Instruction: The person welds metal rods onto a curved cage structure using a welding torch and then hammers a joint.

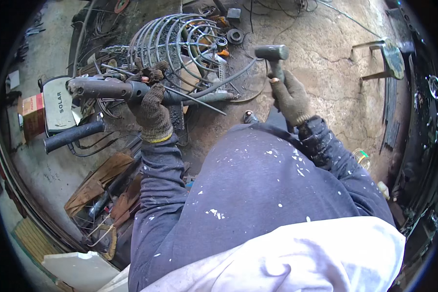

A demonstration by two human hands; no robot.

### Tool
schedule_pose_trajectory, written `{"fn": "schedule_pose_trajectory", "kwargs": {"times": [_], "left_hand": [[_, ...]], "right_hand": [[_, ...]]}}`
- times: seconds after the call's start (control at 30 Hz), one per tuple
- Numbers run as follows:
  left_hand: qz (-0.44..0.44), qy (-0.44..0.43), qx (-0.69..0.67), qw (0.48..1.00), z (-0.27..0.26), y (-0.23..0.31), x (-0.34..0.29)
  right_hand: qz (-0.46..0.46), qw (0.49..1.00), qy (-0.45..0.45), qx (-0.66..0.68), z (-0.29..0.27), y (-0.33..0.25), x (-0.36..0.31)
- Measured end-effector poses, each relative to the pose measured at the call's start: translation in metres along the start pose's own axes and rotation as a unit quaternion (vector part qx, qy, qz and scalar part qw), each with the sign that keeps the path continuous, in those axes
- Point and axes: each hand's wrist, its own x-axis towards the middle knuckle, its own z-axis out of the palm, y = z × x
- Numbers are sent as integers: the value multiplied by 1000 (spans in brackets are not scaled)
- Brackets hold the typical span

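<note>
My left hand (153, 114), in a brown knit glove, is closed around a dark metal pipe (104, 89) with holes in its side. A bare fingertip shows through the worn glove. A curved bar (233, 78) runs out to the right from beside this hand; where it joins the pipe is hidden. A thin straight rod (199, 103) crosses just beyond the fingers. On the right, my gloved right hand (292, 99) grips a hammer (271, 52) by its handle, head up and apart from the bar.
A coiled metal ring frame (173, 41) lies beyond my left hand among scrap. At left are a white machine case (61, 104), a red-and-tan box (33, 117) and a black handle (73, 136). A small stool (392, 58) stands far right. Folded cardboard (97, 185) lies lower left.
</note>
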Motion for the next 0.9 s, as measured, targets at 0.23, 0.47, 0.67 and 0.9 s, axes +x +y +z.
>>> {"fn": "schedule_pose_trajectory", "kwargs": {"times": [0.23, 0.47, 0.67, 0.9], "left_hand": [[-38, 141, 83, 986, 32, 32, 0], [-44, 276, 148, 949, 41, 35, -23], [-13, 387, 84, 918, 66, 54, -88], [7, 429, 21, 903, 172, 53, -153]], "right_hand": [[53, 981, 16, -184, -97, 66, 47], [187, 946, -116, -240, -198, 61, 105], [224, 915, -215, -258, -257, 81, 158], [239, 884, -270, -297, -249, 87, 194]]}}
